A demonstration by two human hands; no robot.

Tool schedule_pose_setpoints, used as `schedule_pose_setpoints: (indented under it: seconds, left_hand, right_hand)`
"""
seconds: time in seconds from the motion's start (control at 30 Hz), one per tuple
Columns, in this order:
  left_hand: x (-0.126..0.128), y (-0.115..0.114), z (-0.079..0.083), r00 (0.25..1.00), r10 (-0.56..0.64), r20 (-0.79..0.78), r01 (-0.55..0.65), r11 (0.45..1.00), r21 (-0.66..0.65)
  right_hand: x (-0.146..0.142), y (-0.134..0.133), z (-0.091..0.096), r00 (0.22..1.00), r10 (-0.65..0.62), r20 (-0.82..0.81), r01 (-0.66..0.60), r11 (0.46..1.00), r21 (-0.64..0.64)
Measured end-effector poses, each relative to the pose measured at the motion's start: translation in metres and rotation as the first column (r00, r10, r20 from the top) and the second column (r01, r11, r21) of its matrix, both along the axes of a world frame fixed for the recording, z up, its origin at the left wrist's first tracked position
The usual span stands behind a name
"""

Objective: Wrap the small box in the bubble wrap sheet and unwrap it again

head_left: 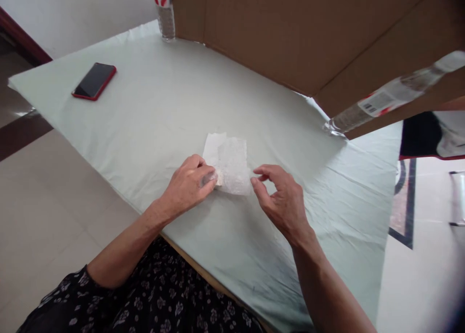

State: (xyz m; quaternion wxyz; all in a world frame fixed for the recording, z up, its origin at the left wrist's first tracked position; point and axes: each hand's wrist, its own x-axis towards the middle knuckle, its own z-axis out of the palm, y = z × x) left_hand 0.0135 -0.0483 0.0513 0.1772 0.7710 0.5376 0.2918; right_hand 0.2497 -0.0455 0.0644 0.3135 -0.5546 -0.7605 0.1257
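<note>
A folded white tissue [234,166] lies on the pale green cloth, its right layer looking thin and textured. My left hand [189,180] has its fingers closed at the tissue's lower left edge. Something greyish shows by those fingertips, too blurred to name. Just off the right edge of the tissue is my right hand [281,195], its thumb and forefinger curved with a gap between them and nothing visible in it.
A phone [95,81] with a red case rests at the far left of the cloth-covered table [156,110]. A large cardboard panel [261,28] stands at the back right. Clear plastic bottles stand against it, one at the left [166,16] and one at the right [385,100].
</note>
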Motion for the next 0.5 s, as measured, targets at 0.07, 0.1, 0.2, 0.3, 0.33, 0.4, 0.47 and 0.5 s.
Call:
schedule_pose_setpoints:
  seconds: [0.07, 0.1, 0.2, 0.3, 0.33, 0.4, 0.47, 0.5]
  left_hand:
    - [-0.002, 0.001, -0.009, 1.000, -0.017, 0.007, 0.016, 0.990, 0.139]
    - [-0.003, 0.001, -0.013, 0.999, -0.031, 0.015, 0.028, 0.981, 0.194]
    - [-0.003, 0.002, -0.020, 0.995, -0.087, 0.042, 0.072, 0.959, 0.274]
    - [0.000, 0.001, -0.021, 0.994, -0.094, 0.048, 0.076, 0.954, 0.291]
    - [0.002, 0.000, -0.021, 0.995, -0.087, 0.047, 0.070, 0.955, 0.290]
    - [0.005, -0.003, -0.020, 0.997, -0.073, 0.040, 0.059, 0.958, 0.281]
    - [0.008, -0.005, -0.020, 0.998, -0.062, 0.032, 0.051, 0.960, 0.276]
    - [0.009, -0.006, -0.020, 0.998, -0.055, 0.027, 0.045, 0.960, 0.276]
  right_hand:
    - [0.014, -0.006, -0.007, 0.996, -0.090, -0.014, 0.082, 0.959, -0.271]
    - [0.019, -0.009, -0.012, 0.992, -0.123, -0.036, 0.100, 0.918, -0.383]
    - [0.022, -0.013, -0.025, 0.966, -0.218, -0.140, 0.099, 0.810, -0.578]
    - [0.010, -0.010, -0.029, 0.939, -0.268, -0.214, 0.070, 0.761, -0.645]
    - [0.004, -0.009, -0.028, 0.937, -0.270, -0.222, 0.063, 0.756, -0.652]
    - [-0.006, -0.005, -0.026, 0.933, -0.277, -0.229, 0.060, 0.747, -0.662]
    - [-0.013, -0.001, -0.025, 0.917, -0.309, -0.254, 0.057, 0.730, -0.682]
    - [-0.016, 0.001, -0.025, 0.904, -0.325, -0.277, 0.050, 0.724, -0.688]
